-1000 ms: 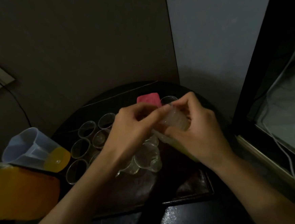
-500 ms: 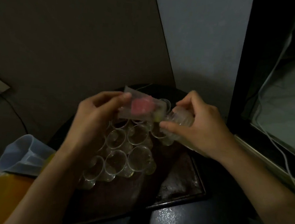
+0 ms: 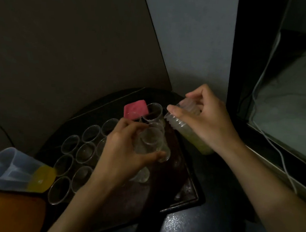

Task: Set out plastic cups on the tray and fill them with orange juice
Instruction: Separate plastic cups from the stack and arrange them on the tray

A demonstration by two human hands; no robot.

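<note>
The setting-out part of the task looks well along, and the filling has not begun. The left hand (image 3: 125, 150) has its fingers and thumb curled round one clear cup (image 3: 151, 139), mouth up, held low over the tray (image 3: 183, 204). I cannot tell whether its base touches the tray yet. To the left of that hand, a block of set-out cups (image 3: 86, 151) stands in rows on the tray, close together, and more clear cups show just under and beyond its fingers. All of them look empty, with no orange in any of them.

The right hand (image 3: 208, 124) is up and to the right of the left hand. It grips a tilted stack (image 3: 182, 125) of nested cups, with the thumb and fingertips at the stack's open end, so there are more cups to hand out. The patch of tray nearest the person, below the left hand, has no cups on it, so I judge there is room for a few more.

The juice waits well off to the lower left of the left hand, in a pale jug (image 3: 10, 168) with orange showing at one end. Just beyond the left hand's fingers sits a pink thing (image 3: 135, 109), and I cannot tell what it is.

What is left, by my reading, is to place this cup, peel off the rest, then pour.
</note>
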